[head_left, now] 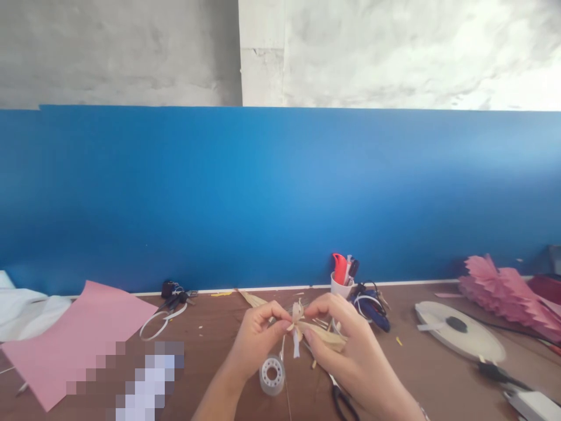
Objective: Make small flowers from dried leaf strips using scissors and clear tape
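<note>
Between my two hands is a small bundle of pale, husk-like strips (297,316), with a white tail (297,346) hanging below it. My left hand (260,333) pinches the bundle from the left between thumb and fingertips. From the other side, my right hand (344,339) closes its thumb and forefinger on the strips; a wider pale strip (326,334) runs under that hand. Below the bundle stands a roll of clear tape (272,375). Scissors (344,403) with dark handles lie partly beneath my right hand.
Behind the brown table (210,362) rises a blue panel (245,199). A white cup (340,286) holds a red-handled tool and pens. Pink paper (83,339) and keys (177,297) lie left; a white ribbon reel (473,342), pleated pink paper (504,298) and a white adapter (534,404) lie right.
</note>
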`<state>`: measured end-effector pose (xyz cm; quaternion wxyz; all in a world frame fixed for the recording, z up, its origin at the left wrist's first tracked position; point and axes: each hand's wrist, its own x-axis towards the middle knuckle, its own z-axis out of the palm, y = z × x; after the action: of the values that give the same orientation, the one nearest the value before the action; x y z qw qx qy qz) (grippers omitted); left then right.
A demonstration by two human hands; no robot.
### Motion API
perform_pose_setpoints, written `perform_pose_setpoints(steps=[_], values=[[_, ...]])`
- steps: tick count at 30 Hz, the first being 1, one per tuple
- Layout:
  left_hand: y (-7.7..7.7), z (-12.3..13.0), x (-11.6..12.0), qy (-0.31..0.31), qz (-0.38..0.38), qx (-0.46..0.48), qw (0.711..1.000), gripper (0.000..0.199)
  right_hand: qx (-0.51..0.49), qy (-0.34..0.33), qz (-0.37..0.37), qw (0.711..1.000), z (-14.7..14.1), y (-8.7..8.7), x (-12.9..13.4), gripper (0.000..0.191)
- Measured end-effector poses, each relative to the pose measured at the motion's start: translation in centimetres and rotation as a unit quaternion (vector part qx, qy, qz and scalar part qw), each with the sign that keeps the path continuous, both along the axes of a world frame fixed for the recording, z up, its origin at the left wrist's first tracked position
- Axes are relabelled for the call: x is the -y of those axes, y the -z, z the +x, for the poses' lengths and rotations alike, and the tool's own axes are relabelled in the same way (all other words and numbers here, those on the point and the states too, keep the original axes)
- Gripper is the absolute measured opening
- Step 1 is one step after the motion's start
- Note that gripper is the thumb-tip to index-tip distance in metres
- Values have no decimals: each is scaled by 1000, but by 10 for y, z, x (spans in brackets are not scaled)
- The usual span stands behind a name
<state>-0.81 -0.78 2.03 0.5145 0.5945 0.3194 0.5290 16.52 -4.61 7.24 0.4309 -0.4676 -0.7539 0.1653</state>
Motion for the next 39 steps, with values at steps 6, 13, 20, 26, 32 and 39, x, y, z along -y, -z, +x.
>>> perform_pose_setpoints(steps=[6, 13, 20, 26, 32, 39], values=[[-2, -1, 1, 0, 24, -17, 1000, 12, 43, 0, 42, 998, -1, 2, -2, 12], [4, 13, 5, 51, 14, 140, 989, 23, -313, -141, -342, 875, -8, 14, -8, 22], [1, 19, 9, 104, -106, 240, 959, 28, -490, -304, -498, 647, -17, 26, -17, 16], [4, 5, -2, 70, -47, 167, 982, 29, -353, -210, -370, 833, -12, 21, -19, 21], [6, -3, -6, 53, -30, 64, 996, 27, -271, -68, -271, 921, -3, 17, -22, 31], [6, 3, -4, 68, -36, 40, 996, 31, -293, -77, -283, 910, -7, 15, -21, 15]])
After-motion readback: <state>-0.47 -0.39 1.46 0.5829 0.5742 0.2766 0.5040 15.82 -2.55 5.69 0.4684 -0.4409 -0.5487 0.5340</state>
